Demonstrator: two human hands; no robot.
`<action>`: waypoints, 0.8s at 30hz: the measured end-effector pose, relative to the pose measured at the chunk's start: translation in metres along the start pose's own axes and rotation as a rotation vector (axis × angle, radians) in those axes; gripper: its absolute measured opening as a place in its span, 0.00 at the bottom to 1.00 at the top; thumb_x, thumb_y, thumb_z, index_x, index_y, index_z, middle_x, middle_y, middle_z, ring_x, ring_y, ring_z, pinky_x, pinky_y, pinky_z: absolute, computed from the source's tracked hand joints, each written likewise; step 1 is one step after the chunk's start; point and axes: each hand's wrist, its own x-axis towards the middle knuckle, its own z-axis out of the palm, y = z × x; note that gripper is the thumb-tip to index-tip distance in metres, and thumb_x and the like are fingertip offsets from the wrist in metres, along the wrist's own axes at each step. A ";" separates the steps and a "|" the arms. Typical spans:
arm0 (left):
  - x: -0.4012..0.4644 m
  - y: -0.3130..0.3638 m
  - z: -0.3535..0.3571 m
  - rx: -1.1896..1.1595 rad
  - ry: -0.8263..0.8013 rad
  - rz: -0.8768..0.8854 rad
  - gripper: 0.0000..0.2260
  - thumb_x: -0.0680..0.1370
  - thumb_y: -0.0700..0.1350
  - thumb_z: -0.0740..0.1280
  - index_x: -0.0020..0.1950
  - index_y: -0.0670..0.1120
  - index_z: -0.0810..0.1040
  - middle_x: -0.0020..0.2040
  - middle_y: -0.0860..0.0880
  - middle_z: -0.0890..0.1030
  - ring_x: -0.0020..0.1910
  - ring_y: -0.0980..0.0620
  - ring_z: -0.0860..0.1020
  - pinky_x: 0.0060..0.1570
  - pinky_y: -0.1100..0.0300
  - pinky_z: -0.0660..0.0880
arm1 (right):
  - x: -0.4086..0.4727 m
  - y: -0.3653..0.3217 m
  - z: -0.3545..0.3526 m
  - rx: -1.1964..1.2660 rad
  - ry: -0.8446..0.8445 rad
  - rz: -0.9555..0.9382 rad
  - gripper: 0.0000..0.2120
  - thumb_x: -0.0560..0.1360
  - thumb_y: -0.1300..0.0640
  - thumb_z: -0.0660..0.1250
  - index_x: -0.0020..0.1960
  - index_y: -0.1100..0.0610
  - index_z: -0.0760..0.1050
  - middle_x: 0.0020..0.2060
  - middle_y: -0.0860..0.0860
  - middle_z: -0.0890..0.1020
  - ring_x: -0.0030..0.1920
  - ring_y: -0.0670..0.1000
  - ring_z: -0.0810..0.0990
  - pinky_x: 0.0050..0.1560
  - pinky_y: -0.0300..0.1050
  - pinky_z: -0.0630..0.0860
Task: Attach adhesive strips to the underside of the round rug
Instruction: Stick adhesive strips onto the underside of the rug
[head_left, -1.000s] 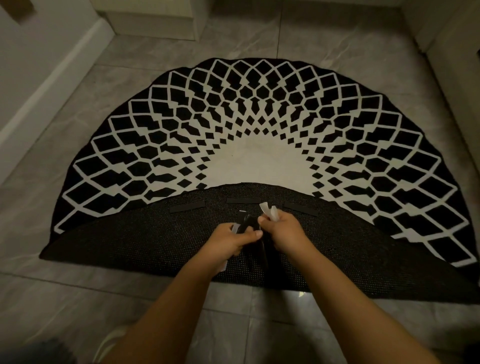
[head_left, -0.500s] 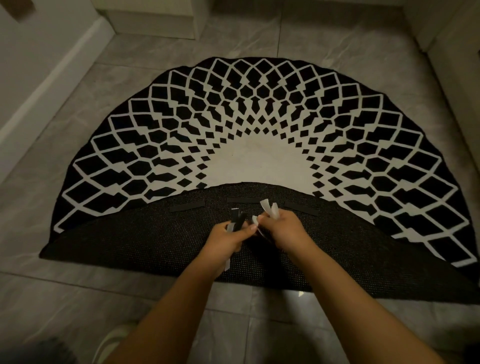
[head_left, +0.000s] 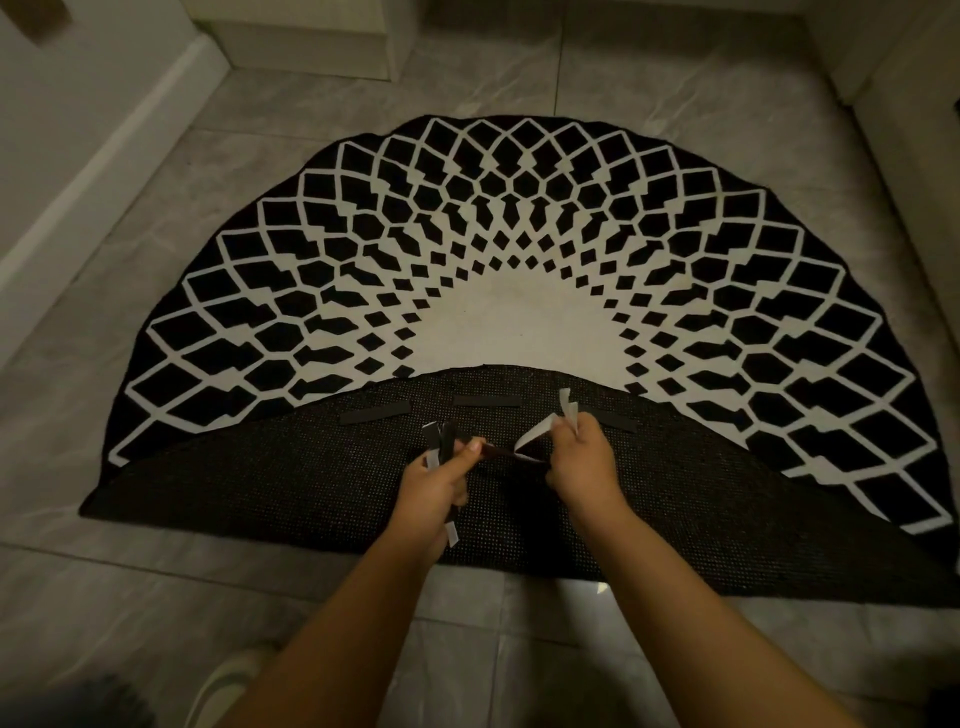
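Note:
The round black-and-white rug (head_left: 509, 249) lies on the tiled floor with its near edge folded over, so its dark mesh underside (head_left: 260, 483) faces up. Three black adhesive strips are stuck near the fold: left strip (head_left: 375, 412), middle strip (head_left: 487, 400), and right strip (head_left: 615, 420), partly hidden by my right hand. My left hand (head_left: 439, 480) grips a bundle of spare strips and one end of a black strip (head_left: 501, 453). My right hand (head_left: 584, 460) pinches the strip's other end along with white backing papers (head_left: 569, 413).
Grey floor tiles (head_left: 130, 582) surround the rug. A white wall with a baseboard (head_left: 98, 156) runs along the left, a cabinet base (head_left: 311, 47) stands at the back, and a pale wall or furniture edge (head_left: 914, 130) is on the right. A light shoe (head_left: 223, 686) shows at the bottom.
My hands have drawn apart, stretching a black strip between them as its white backing peels up at my right hand.

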 end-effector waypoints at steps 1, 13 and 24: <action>0.000 -0.001 0.000 -0.002 -0.001 -0.003 0.09 0.76 0.45 0.69 0.52 0.41 0.79 0.34 0.48 0.71 0.23 0.59 0.64 0.24 0.66 0.64 | 0.000 0.001 0.000 0.061 0.002 0.019 0.09 0.82 0.53 0.56 0.45 0.55 0.71 0.35 0.52 0.71 0.33 0.49 0.70 0.35 0.46 0.69; -0.004 -0.011 0.008 0.025 -0.030 0.013 0.10 0.77 0.43 0.68 0.53 0.38 0.81 0.28 0.50 0.66 0.23 0.58 0.61 0.24 0.65 0.60 | 0.013 0.002 -0.017 0.759 0.081 0.272 0.11 0.81 0.63 0.53 0.58 0.66 0.72 0.40 0.55 0.81 0.25 0.43 0.65 0.20 0.34 0.62; -0.006 -0.012 0.010 0.060 -0.124 0.012 0.07 0.77 0.45 0.68 0.44 0.45 0.84 0.45 0.41 0.73 0.23 0.58 0.61 0.24 0.66 0.61 | 0.019 0.010 -0.044 0.994 0.121 0.378 0.17 0.83 0.49 0.53 0.38 0.56 0.64 0.28 0.48 0.61 0.23 0.44 0.59 0.19 0.35 0.60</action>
